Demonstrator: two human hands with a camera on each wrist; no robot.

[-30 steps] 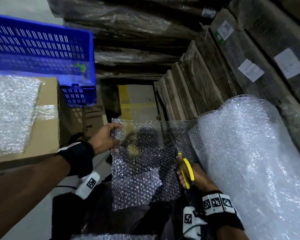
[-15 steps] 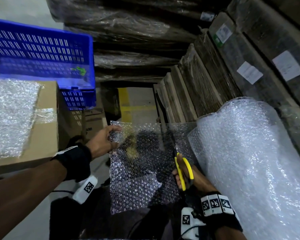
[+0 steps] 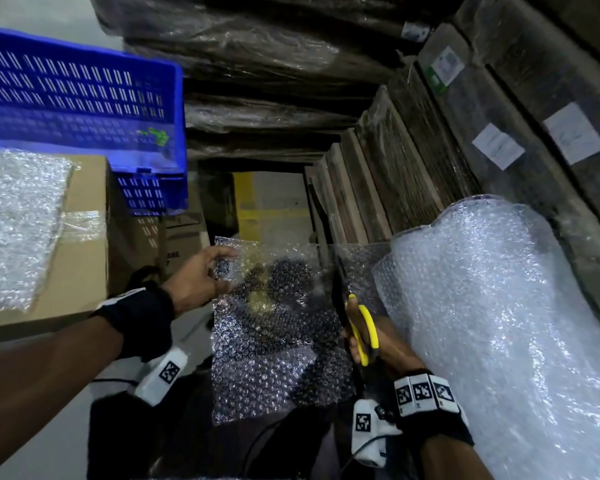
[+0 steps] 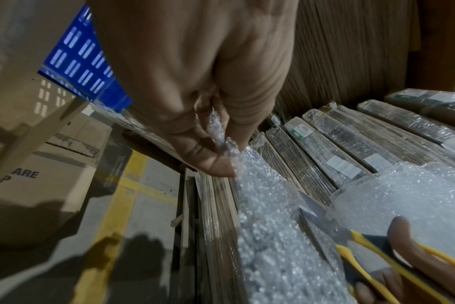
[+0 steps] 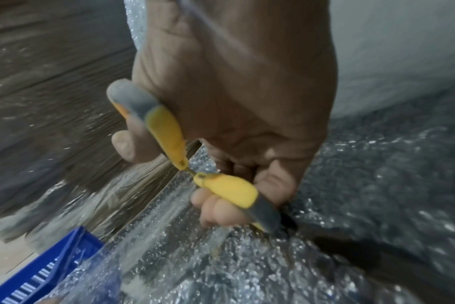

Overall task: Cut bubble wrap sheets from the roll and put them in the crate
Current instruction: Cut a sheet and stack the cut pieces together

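From the head view my left hand (image 3: 201, 282) pinches the sheet (image 3: 274, 327) while my right hand (image 3: 378, 337) grips the scissors (image 3: 361, 327) mid-cut beside the roll (image 3: 499, 323), the left wrist view shows that pinch, the right wrist view the handles; cutting unfinished, the crate (image 3: 84, 98) waits.

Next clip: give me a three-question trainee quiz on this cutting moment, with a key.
1. True or false: the left hand pinches the bubble wrap sheet at its top corner.
2. What does the right hand grip? A) tape B) yellow-handled scissors C) knife
3. Fill in: the blue crate sits to the ___ of the bubble wrap roll in the head view.

Key: 1 true; 2 B; 3 left.
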